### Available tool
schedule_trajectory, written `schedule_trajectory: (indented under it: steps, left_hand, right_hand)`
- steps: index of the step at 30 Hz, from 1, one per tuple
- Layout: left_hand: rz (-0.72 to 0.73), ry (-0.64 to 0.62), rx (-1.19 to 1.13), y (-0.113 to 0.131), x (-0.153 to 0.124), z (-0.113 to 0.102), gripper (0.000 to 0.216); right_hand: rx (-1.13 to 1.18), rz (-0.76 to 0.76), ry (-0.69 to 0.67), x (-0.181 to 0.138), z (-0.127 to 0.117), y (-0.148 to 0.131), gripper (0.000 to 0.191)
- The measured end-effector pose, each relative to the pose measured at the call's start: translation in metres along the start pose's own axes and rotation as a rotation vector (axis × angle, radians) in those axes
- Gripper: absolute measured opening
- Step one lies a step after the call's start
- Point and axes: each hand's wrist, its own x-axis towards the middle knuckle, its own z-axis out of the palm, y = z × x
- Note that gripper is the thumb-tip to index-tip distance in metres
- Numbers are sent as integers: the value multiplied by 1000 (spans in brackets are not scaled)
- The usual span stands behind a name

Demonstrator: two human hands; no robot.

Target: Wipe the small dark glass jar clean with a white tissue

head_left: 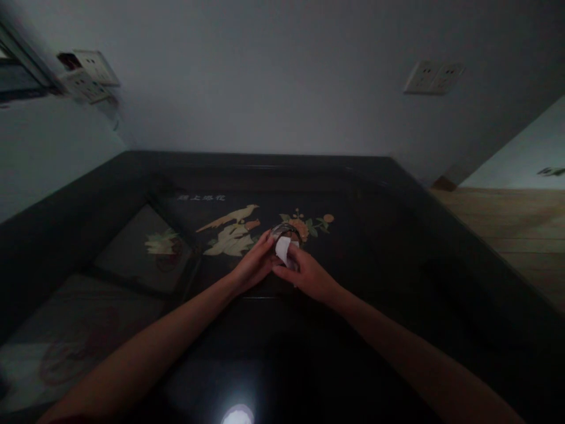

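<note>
Above the middle of the dark glossy table, my left hand (258, 261) is closed around the side of a small round glass cup (279, 230), whose shiny curved rim shows. The cup is tilted, its mouth toward me and to the right. My right hand (311, 275) pinches a piece of white tissue (283, 248) at the cup's mouth. Part of the tissue appears to be inside the rim. The fingers and dim light hide much of the cup's lower side.
A dark table (353, 330) with a bird-and-flower picture (229, 232) spreads beneath both hands. Its far edge meets a pale wall (265, 88) carrying a right-hand socket plate (435, 78). More sockets (90, 82) are at upper left. Wooden floor (521, 229) shows on the right.
</note>
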Motion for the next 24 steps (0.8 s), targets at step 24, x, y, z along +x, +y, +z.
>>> schedule_trajectory:
  steps: [24]
  left_hand:
    - [-21,0,-33,-3,-1,-1,43]
  right_hand:
    - [-1140,-363,-132,-3,-10,-14,32]
